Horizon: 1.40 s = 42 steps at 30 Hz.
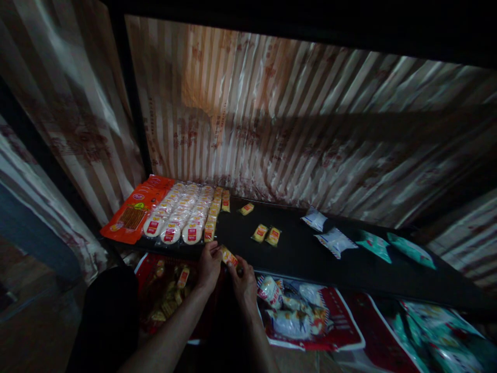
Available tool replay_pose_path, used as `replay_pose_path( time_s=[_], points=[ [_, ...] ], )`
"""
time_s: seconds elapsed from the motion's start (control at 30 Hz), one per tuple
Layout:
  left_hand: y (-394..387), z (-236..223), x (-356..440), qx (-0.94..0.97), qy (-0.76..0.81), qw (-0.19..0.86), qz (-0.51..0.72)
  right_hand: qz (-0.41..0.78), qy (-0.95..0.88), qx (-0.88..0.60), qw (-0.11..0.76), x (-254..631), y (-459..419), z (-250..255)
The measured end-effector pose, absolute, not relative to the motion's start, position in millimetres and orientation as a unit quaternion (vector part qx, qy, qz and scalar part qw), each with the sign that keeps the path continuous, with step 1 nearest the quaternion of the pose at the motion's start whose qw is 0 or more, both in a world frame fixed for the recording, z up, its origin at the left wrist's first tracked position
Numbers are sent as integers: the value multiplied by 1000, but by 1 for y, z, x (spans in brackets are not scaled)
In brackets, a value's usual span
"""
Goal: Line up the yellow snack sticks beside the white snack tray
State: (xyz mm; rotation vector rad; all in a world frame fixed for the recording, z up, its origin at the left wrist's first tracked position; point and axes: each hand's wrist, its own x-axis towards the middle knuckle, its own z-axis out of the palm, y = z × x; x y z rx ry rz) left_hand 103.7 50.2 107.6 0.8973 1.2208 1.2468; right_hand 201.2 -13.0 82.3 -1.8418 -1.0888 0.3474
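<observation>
A small yellow wrapped snack packet with a red and white label is held between my two hands at the shelf's front edge. My left hand pinches its left end with thumb and fingertips. My right hand has its fingers closed on the other end. Just beyond my left hand runs a column of similar yellow packets, beside rows of round white packaged crackers. Farther right on the black shelf lie a few loose yellow packets.
An orange snack bag lies at the shelf's left end. White packets and green packets lie to the right. Below are a red bag of yellow packets, a bag of white packets and green packages. Striped sheeting hangs behind.
</observation>
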Motion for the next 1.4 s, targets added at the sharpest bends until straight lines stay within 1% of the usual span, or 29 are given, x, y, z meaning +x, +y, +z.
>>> replay_pose_path(
  time_s=[0.2, 0.37, 0.5, 0.57, 0.73, 0.87, 1.03, 1.27, 1.4],
  points=[
    [57, 115, 106, 395, 523, 532, 537, 199, -432, -736, 482, 201, -14, 83],
    [57, 122, 107, 397, 528, 532, 530, 201, -406, -722, 524, 199, -16, 85],
    [56, 124, 109, 413, 522, 532, 524, 272, -401, -697, 528, 197, -18, 87],
    [56, 124, 109, 405, 517, 545, 521, 284, -401, -686, 536, 195, -18, 88],
    [54, 120, 109, 380, 511, 565, 525, 278, -401, -673, 555, 195, -15, 86],
    [46, 119, 108, 425, 511, 557, 499, 267, -387, -681, 562, 196, -13, 83],
    [35, 120, 111, 462, 540, 536, 456, 249, -384, -697, 552, 198, -12, 82],
    [33, 117, 115, 477, 538, 531, 448, 207, -404, -713, 534, 200, -9, 85],
    [37, 116, 115, 488, 538, 518, 452, 194, -424, -727, 504, 200, -8, 88]
  ],
)
